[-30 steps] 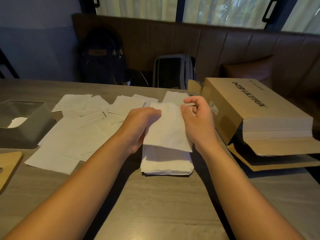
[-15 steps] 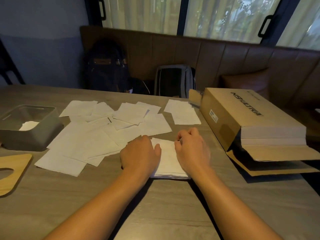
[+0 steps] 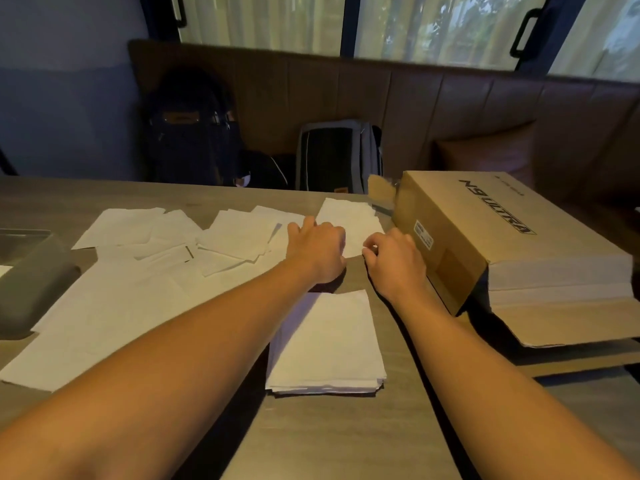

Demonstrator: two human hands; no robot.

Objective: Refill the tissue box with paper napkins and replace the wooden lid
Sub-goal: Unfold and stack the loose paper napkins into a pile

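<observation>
Head: right hand (image 3: 394, 263) beside carton (image 3: 485, 233) edge

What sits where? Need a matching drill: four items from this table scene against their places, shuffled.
Items:
1. napkin stack
2. cardboard box
3. tissue box
4. grey backpack

Places:
A. left edge of the table
B. on the bench behind
C. centre, nearest the camera
D. right side of the table

Pairs: 1-C, 2-D, 3-A, 4-B
</observation>
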